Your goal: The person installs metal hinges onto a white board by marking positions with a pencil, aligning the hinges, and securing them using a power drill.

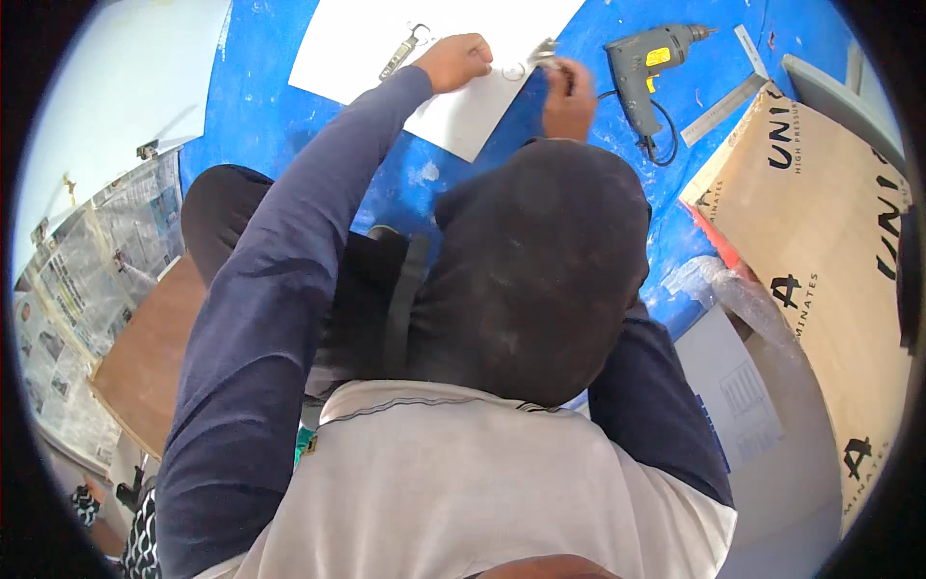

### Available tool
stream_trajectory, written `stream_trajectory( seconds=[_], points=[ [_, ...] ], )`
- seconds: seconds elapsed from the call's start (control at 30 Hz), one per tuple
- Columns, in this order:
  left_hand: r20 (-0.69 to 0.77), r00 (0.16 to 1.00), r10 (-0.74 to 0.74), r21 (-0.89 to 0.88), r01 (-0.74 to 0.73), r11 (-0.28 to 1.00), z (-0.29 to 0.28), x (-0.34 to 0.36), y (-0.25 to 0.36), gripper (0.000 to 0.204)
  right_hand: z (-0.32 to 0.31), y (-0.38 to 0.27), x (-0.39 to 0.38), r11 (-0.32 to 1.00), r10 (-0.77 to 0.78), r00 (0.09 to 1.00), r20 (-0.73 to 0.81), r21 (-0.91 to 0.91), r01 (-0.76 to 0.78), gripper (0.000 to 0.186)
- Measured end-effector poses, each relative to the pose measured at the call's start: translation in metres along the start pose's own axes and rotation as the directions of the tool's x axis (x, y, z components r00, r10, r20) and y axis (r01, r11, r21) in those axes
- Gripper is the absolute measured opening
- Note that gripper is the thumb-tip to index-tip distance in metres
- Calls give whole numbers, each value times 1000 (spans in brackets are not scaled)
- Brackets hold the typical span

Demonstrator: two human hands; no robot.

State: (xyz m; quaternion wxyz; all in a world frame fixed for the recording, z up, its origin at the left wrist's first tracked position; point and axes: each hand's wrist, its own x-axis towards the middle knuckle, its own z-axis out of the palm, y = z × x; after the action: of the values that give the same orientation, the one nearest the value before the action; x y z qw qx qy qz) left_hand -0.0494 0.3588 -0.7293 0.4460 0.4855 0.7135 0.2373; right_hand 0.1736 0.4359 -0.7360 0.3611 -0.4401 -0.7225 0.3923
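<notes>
A white board (367,43) lies on the blue floor in front of me. My left hand (458,63) rests on it with the fingers curled closed; whatever they hold, if anything, is hidden. At the board's right edge my right hand (569,99) is closed, slightly blurred, on a small shiny metal piece (546,48) whose kind is hard to make out. Between the hands, a small round outline (512,71) shows on the board. Left of my left hand lies a silvery metal piece (403,53) with a slotted arm, looking like a cabinet hinge.
A grey power drill (637,72) with its cord lies right of my right hand. Beyond it is a metal square (723,108). A printed brown board (772,193) stands at the right. Newspaper sheets (96,289) and a pale panel (125,87) are at the left.
</notes>
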Motion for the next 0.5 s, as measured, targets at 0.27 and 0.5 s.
stream_trajectory(
  seconds=[0.27, 0.5],
  points=[
    [11, 994, 105, 429, -99, 898, 22, -18, 28, 32, -82, 62, -55, 919, 389, 921, 22, -71, -387, 22],
    [-105, 992, 75, 669, 15, 743, 53, -52, 60, 54, -75, 27, -97, 920, 327, 945, -26, -222, -324, 29]
  ],
)
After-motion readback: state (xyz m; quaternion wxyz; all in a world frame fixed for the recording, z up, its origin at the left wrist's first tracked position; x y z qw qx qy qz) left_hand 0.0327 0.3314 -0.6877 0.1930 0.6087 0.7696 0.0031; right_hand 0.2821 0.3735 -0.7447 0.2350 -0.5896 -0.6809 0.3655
